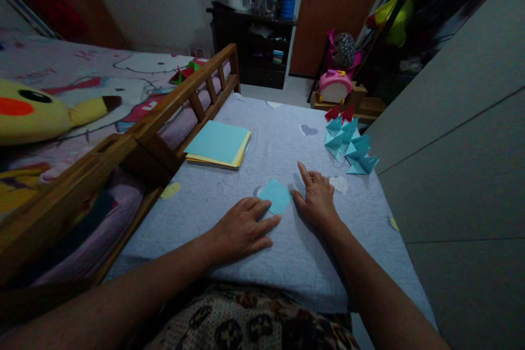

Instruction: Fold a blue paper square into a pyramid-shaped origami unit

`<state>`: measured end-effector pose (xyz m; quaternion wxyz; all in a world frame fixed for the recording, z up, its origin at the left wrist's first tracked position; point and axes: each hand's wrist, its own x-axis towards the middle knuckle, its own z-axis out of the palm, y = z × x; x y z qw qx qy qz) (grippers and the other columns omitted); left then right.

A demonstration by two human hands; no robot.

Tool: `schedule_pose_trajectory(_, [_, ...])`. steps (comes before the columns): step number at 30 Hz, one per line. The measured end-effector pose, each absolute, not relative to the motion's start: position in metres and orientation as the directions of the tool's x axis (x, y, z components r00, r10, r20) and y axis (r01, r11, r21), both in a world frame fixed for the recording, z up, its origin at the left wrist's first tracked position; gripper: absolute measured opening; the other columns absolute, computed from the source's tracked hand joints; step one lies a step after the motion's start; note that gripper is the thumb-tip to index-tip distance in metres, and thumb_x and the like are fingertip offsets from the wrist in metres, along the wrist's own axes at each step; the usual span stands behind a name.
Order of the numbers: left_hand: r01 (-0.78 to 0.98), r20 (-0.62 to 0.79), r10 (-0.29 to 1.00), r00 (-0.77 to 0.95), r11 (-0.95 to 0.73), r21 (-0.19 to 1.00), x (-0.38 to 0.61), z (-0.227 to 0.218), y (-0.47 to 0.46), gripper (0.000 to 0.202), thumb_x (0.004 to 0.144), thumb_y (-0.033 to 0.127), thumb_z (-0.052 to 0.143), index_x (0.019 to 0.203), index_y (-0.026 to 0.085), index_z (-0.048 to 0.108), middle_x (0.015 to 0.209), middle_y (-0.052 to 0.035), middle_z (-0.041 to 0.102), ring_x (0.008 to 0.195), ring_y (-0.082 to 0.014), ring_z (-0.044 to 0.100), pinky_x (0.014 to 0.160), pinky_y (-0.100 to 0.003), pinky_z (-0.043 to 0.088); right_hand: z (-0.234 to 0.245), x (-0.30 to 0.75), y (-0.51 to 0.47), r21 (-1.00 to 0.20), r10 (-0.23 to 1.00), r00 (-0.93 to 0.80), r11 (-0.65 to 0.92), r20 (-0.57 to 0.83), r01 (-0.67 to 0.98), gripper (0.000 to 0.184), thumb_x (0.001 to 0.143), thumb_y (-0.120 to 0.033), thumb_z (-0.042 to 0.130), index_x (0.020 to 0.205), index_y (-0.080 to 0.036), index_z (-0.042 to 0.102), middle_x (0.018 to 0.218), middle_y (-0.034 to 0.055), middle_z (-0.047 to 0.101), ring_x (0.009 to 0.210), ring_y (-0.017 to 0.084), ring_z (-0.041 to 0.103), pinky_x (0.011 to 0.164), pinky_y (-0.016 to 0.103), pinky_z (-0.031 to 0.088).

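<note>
A small folded light-blue paper (275, 194) lies on the grey-blue bed cover (262, 262) in front of me. My left hand (241, 227) rests flat on the cover with its fingers stretched out, the fingertips touching the paper's near left edge. My right hand (315, 197) is flat too, its index finger extended and its thumb beside the paper's right edge. Neither hand holds anything.
A stack of square sheets (219, 144), blue on top and yellow below, lies at the left by the wooden bed rail (172, 109). Several folded blue and red paper pieces (348, 145) sit at the right near a grey wardrobe (459, 136). A yellow plush toy (45, 112) lies on the neighbouring bed.
</note>
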<state>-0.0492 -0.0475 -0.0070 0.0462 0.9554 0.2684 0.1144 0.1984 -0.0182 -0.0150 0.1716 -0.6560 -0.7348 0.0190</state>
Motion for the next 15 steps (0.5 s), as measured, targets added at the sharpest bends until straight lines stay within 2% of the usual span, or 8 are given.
schedule_pose_trajectory(3, [0.488, 0.235, 0.508, 0.829, -0.862, 0.140, -0.050, -0.010, -0.048, 0.045, 0.097, 0.047, 0.058, 0.135, 0.024, 0.054, 0.133, -0.0135, 0.051, 0.114, -0.0309, 0.049, 0.099, -0.045, 0.045, -0.015, 0.201, -0.016, -0.257, 0.972, -0.042, 0.102, 0.229, 0.961, 0.070, 0.092, -0.032, 0.058, 0.156, -0.026, 0.032, 0.122, 0.0127, 0.058, 0.102, 0.031, 0.051, 0.087, 0.048, 0.039])
schedule_pose_trajectory(5, [0.488, 0.248, 0.506, 0.826, -0.863, 0.134, -0.050, -0.010, -0.048, 0.045, 0.097, 0.047, 0.057, 0.135, 0.023, 0.053, 0.133, -0.0135, 0.052, 0.115, -0.0306, 0.049, 0.099, -0.044, 0.045, -0.013, 0.202, -0.017, -0.297, 0.958, -0.044, 0.132, 0.284, 0.946, 0.064, 0.092, -0.028, 0.056, 0.153, -0.023, 0.038, 0.121, 0.0134, 0.058, 0.103, 0.031, 0.051, 0.088, 0.048, 0.040])
schedule_pose_trajectory(7, [0.485, 0.250, 0.501, 0.829, -0.866, 0.126, -0.049, -0.009, -0.047, 0.045, 0.097, 0.046, 0.058, 0.135, 0.022, 0.053, 0.133, -0.0140, 0.051, 0.115, -0.0306, 0.049, 0.100, -0.044, 0.045, -0.010, 0.202, -0.020, -0.361, 0.918, -0.088, 0.239, 0.387, 0.901, 0.053, 0.092, -0.024, 0.054, 0.145, -0.020, 0.048, 0.121, 0.0141, 0.058, 0.106, 0.031, 0.051, 0.092, 0.049, 0.040])
schedule_pose_trajectory(10, [0.473, 0.240, 0.491, 0.838, -0.871, 0.129, -0.049, -0.004, -0.043, 0.045, 0.096, 0.044, 0.060, 0.133, 0.019, 0.054, 0.131, -0.0140, 0.053, 0.114, -0.0298, 0.050, 0.101, -0.043, 0.045, -0.004, 0.200, -0.027, -0.441, 0.816, -0.268, 0.518, 0.512, 0.733, 0.032, 0.093, -0.016, 0.049, 0.122, -0.018, 0.063, 0.115, 0.0128, 0.061, 0.107, 0.027, 0.053, 0.093, 0.044, 0.042])
schedule_pose_trajectory(12, [0.468, 0.239, 0.486, 0.841, -0.874, 0.130, -0.048, -0.001, -0.039, 0.044, 0.095, 0.042, 0.062, 0.131, 0.018, 0.054, 0.129, -0.0131, 0.055, 0.114, -0.0288, 0.050, 0.103, -0.041, 0.044, -0.002, 0.196, -0.032, -0.466, 0.755, -0.431, 0.649, 0.494, 0.601, 0.026, 0.092, -0.014, 0.049, 0.110, -0.018, 0.067, 0.106, 0.0106, 0.063, 0.100, 0.024, 0.056, 0.088, 0.040, 0.044])
schedule_pose_trajectory(15, [0.472, 0.248, 0.484, 0.839, -0.875, 0.113, -0.049, 0.001, -0.036, 0.042, 0.095, 0.041, 0.064, 0.129, 0.019, 0.056, 0.127, -0.0115, 0.056, 0.117, -0.0286, 0.049, 0.105, -0.040, 0.042, 0.001, 0.191, -0.038, -0.454, 0.728, -0.563, 0.684, 0.391, 0.570, 0.022, 0.091, -0.013, 0.050, 0.098, -0.018, 0.071, 0.097, 0.0085, 0.065, 0.091, 0.022, 0.056, 0.083, 0.039, 0.041])
